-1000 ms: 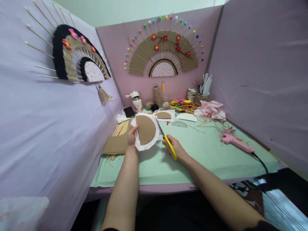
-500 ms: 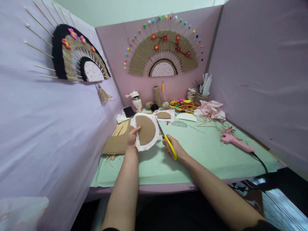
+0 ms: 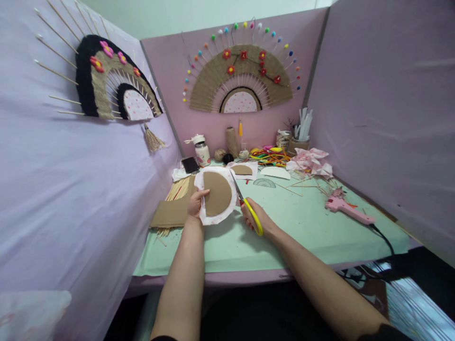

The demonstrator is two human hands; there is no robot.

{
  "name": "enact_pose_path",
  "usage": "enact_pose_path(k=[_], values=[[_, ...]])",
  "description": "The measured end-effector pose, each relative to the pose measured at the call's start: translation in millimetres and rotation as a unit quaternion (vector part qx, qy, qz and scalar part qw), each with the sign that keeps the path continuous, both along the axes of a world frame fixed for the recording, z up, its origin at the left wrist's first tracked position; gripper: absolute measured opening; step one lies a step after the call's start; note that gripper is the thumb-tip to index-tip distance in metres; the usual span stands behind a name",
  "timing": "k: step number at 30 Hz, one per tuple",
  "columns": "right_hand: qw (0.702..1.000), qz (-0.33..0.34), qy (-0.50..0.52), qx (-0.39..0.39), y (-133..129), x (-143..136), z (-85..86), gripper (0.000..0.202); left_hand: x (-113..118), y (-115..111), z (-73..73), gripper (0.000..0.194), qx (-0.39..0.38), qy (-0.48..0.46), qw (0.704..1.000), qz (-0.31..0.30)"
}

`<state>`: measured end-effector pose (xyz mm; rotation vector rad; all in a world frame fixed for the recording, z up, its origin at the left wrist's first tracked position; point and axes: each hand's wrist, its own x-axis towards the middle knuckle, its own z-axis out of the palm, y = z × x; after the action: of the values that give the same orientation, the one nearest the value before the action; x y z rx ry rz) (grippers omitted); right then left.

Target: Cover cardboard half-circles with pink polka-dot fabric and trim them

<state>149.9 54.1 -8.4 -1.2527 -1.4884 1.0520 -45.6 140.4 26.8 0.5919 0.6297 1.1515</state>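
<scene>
My left hand (image 3: 195,204) grips a half-round piece of brown cardboard (image 3: 217,194) backed with white fabric (image 3: 212,219), its thumb pressed on the straight side. The fabric sticks out as a border all around the cardboard. In my right hand (image 3: 256,215) is a pair of scissors with yellow handles (image 3: 255,219). Their blades (image 3: 237,185) point up and away along the right edge of the fabric; whether they touch it I cannot tell. Both hands are above the pale green tabletop (image 3: 298,222).
A pink glue gun (image 3: 350,211) with a black cord lies at the right. Flat cardboard (image 3: 169,214) and thin sticks lie at the left. Behind are a protractor (image 3: 265,183), a white half-round piece (image 3: 276,173), a bottle (image 3: 202,152), crumpled pink fabric (image 3: 310,162) and coloured strands (image 3: 272,157).
The cardboard and fabric piece has shifted slightly right and turned a little in my left hand's grip. The scissors and my right hand have moved very slightly to the right.
</scene>
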Motion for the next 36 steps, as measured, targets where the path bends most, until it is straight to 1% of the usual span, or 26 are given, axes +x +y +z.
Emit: enact_pose_path(k=[6, 9, 18, 24, 30, 36], values=[[1.0, -0.006, 0.012, -0.002, -1.4, -0.6, 2.3, 0.044, -2.8, 3.8, -5.0, 0.038, 0.029, -0.005, 0.999, -0.017], [1.0, -0.009, 0.014, -0.001, -2.9, -1.3, 4.2, 0.045, -4.1, 4.8, -6.2, 0.038, 0.025, -0.002, 0.999, -0.027], [1.0, -0.015, 0.007, 0.0, -1.2, -1.4, 1.9, 0.043, -1.7, 0.9, -2.9, 0.043, 0.015, -0.002, 1.0, -0.018], [1.0, -0.021, 0.012, -0.005, -0.6, -1.8, 2.3, 0.044, -0.3, -1.0, -0.4, 0.042, 0.02, -0.003, 1.0, -0.005], [0.999, -0.025, 0.022, -0.017, -2.1, -2.5, 4.3, 0.041, -2.7, 0.3, -2.0, 0.039, 0.009, -0.008, 1.0, -0.023], [0.999, -0.029, 0.023, -0.023, -1.9, -2.7, 5.7, 0.038, -5.1, 0.9, -2.0, 0.043, 0.0, -0.005, 1.0, -0.027]])
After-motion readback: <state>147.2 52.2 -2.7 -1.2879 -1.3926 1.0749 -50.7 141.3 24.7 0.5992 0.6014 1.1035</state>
